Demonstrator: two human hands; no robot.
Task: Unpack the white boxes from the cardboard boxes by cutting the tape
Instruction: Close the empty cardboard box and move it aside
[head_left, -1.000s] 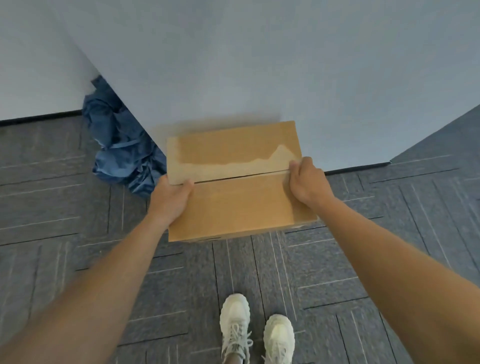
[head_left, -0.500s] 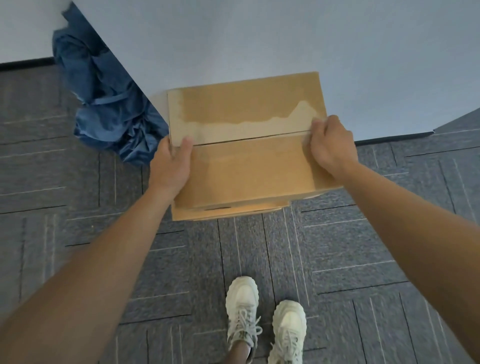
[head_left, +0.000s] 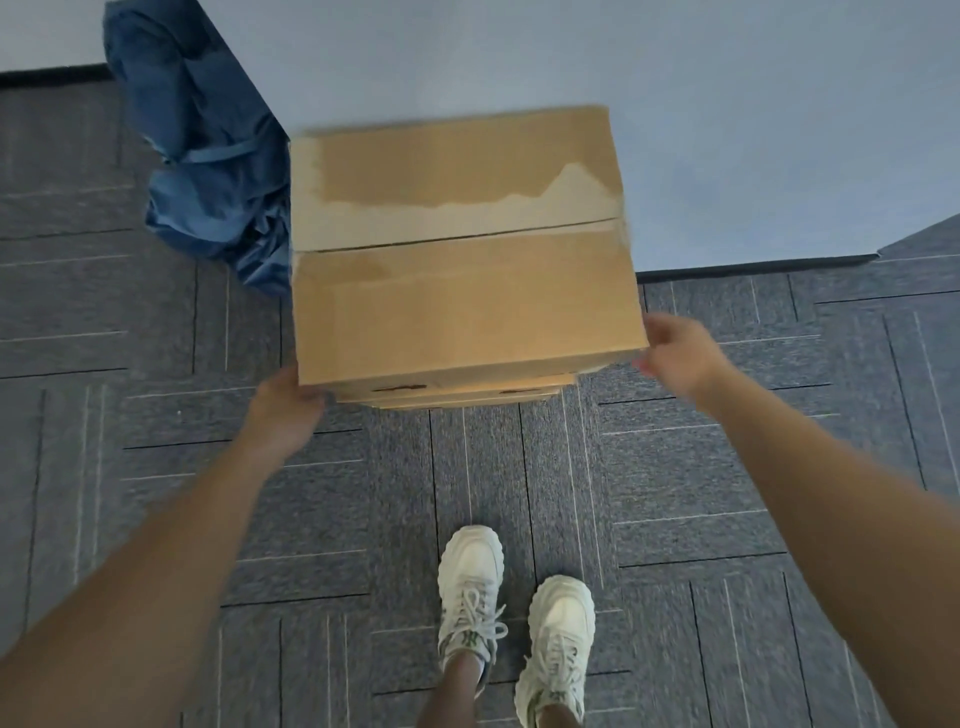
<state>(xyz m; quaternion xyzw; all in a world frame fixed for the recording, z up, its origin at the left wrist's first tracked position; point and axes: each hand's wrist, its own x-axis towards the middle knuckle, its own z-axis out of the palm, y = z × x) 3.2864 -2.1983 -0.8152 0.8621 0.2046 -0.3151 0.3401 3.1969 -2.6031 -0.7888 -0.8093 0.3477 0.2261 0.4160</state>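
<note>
A brown cardboard box (head_left: 462, 306) with torn tape marks along its closed top seam sits on a second cardboard box (head_left: 467, 397), of which only the near edge shows. My left hand (head_left: 285, 405) grips the top box's near left corner, fingers tucked under the edge. My right hand (head_left: 675, 353) is blurred at the near right corner, thumb and fingertips right at the cardboard. Its hold is unclear. No white boxes or cutting tool are visible.
The boxes stand against a pale wall (head_left: 727, 104) at its corner. A crumpled blue cloth (head_left: 202, 156) lies to the left of the boxes. Grey carpet tiles (head_left: 727, 493) cover the floor, and my white sneakers (head_left: 514, 613) stand just in front.
Both hands have slid from the middle of the box's sides down to its near corners. The view has closed in on the boxes, and the lower box's edge shows more.
</note>
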